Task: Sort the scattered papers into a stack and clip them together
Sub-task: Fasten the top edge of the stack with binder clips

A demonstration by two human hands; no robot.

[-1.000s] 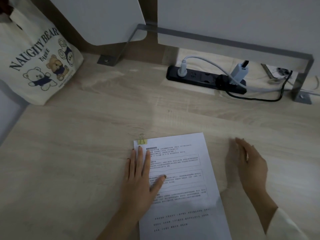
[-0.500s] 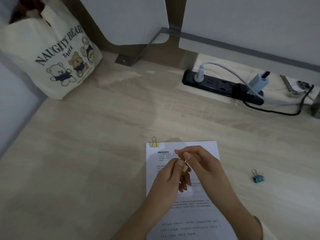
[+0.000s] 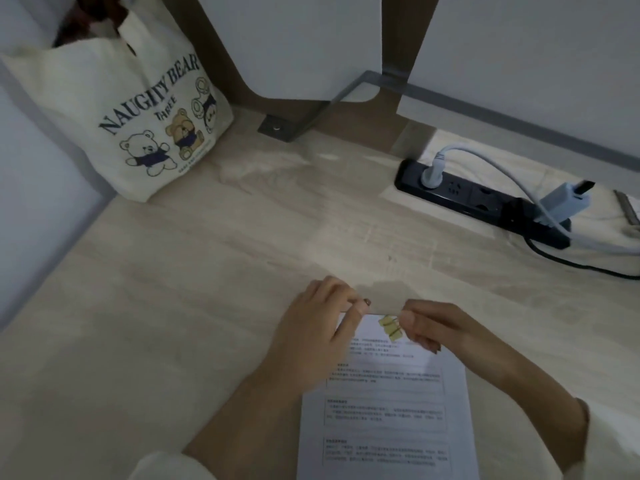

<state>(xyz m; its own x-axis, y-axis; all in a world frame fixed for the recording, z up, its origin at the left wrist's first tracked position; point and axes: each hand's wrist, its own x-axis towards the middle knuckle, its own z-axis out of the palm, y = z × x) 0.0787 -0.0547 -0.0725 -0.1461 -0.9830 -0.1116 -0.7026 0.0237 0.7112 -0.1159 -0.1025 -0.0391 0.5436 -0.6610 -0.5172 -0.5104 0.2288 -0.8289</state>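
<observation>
paper stack (image 3: 388, 410): printed sheets, squared up, flat on the desk in front of me
my left hand (image 3: 317, 330): fingers curled, pinching the stack's top-left corner
my right hand (image 3: 436, 329): pinching yellow binder clip (image 3: 390, 329) at the stack's top edge
desk (image 3: 173, 306): light wood
power strip (image 3: 481, 199): far right, plugs in, cables trailing
tote bag (image 3: 138, 109): far left, upright, bear print; something dark inside, can't tell what

The left hand (image 3: 311, 327) is covering the paper stack's (image 3: 391, 410) top-left corner, and the stack's near end is running off the bottom edge. Its print is blurring past reading. At the stack's top edge, the right hand (image 3: 433, 327) is hiding the yellow binder clip's (image 3: 389, 329) handles.
</observation>
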